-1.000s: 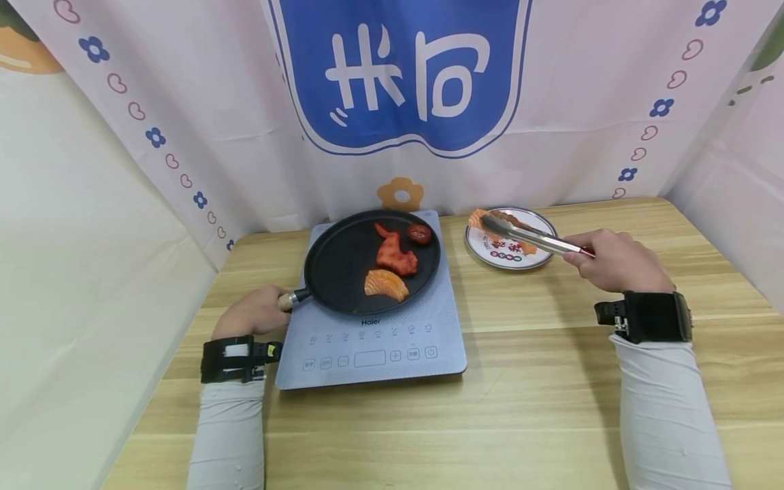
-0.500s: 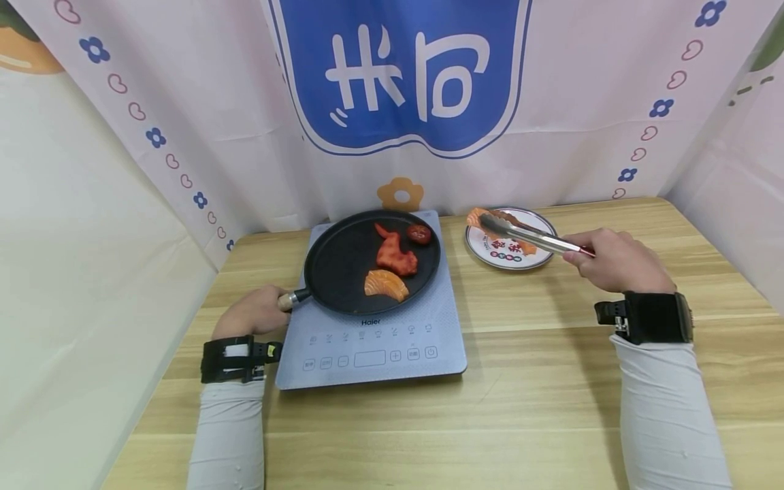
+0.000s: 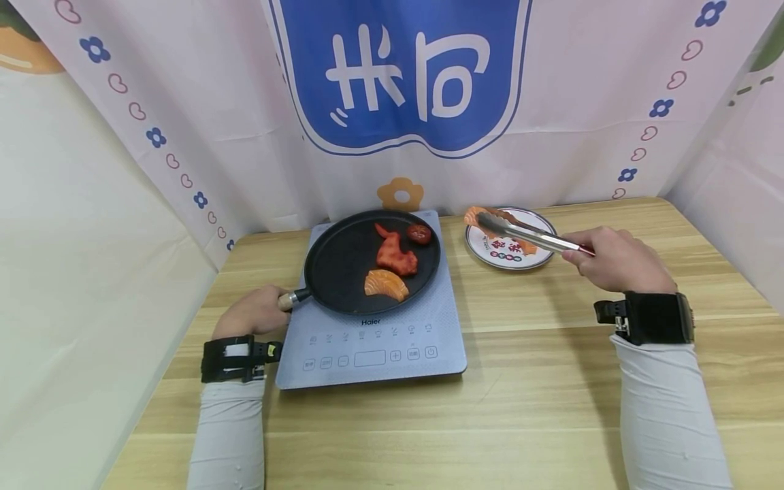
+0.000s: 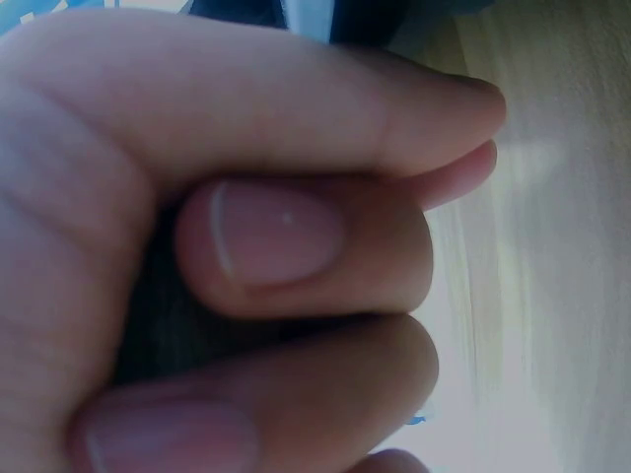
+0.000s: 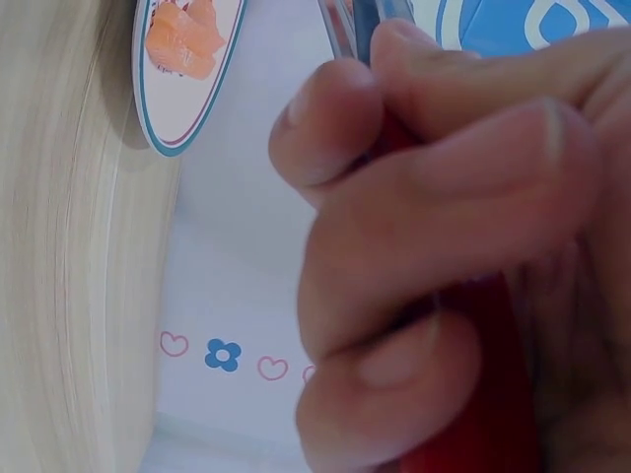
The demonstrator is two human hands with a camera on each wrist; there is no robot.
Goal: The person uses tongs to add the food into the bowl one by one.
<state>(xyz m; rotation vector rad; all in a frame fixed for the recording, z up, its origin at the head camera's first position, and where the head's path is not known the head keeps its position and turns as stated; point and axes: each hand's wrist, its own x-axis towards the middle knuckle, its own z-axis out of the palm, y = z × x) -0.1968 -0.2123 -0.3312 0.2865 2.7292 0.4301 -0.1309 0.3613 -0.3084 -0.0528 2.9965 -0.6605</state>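
My left hand (image 3: 254,312) grips the handle (image 3: 286,301) of a round black frying pan (image 3: 337,265), fingers curled in the left wrist view. In the pan lie a salmon slice (image 3: 386,284), a reddish chicken wing (image 3: 395,257) and a tomato half (image 3: 419,234). My right hand (image 3: 618,262) holds metal tongs (image 3: 545,240) with a red handle (image 5: 483,394). Their tips pinch another salmon slice (image 3: 471,216) above the left rim of a small white plate (image 3: 484,250). More orange salmon (image 5: 182,39) rests on that plate, partly hidden behind the tongs in the head view.
Beneath the pan is a flat grey induction cooker (image 3: 367,367) with a control panel along its front. Both stand on a wooden table (image 3: 520,408). A printed curtain (image 3: 233,82) hangs right behind the table's back edge, and pale fabric (image 3: 73,272) closes off the left side.
The tongs and the salmon slice in them have shifted slightly left, toward the pan. The left hand, the pan and the food in it have stayed put.
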